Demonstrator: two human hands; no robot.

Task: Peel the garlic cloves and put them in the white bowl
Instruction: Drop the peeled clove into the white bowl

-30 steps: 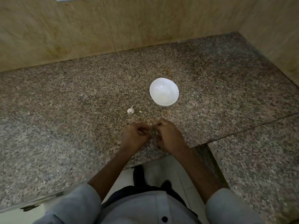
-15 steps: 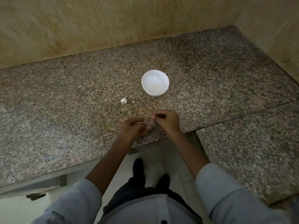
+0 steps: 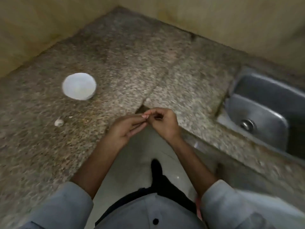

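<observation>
The white bowl (image 3: 78, 75) stands on the granite counter (image 3: 41, 146) at the left; what it holds is too blurred to make out. A pale piece of garlic (image 3: 59, 123) lies on the counter nearer me, below the bowl. My left hand (image 3: 127, 129) and my right hand (image 3: 166, 124) meet fingertip to fingertip over the counter's inner corner edge. Together they pinch a small pale garlic clove (image 3: 145, 115), mostly hidden by the fingers. My right hand's fingers are curled; my left hand's fingers lie nearly straight, with the thumb pressed against them.
A steel sink (image 3: 257, 111) with a drain is set into the counter at the right. Tiled walls close off the back corner. A tiny scrap (image 3: 70, 116) lies near the garlic piece. Below my hands there is floor and a dark shoe (image 3: 156, 167).
The view has swung to the right, so the bowl and garlic piece now sit at the left and the sink has appeared. My hands stay together, shifted toward the counter's inner corner.
</observation>
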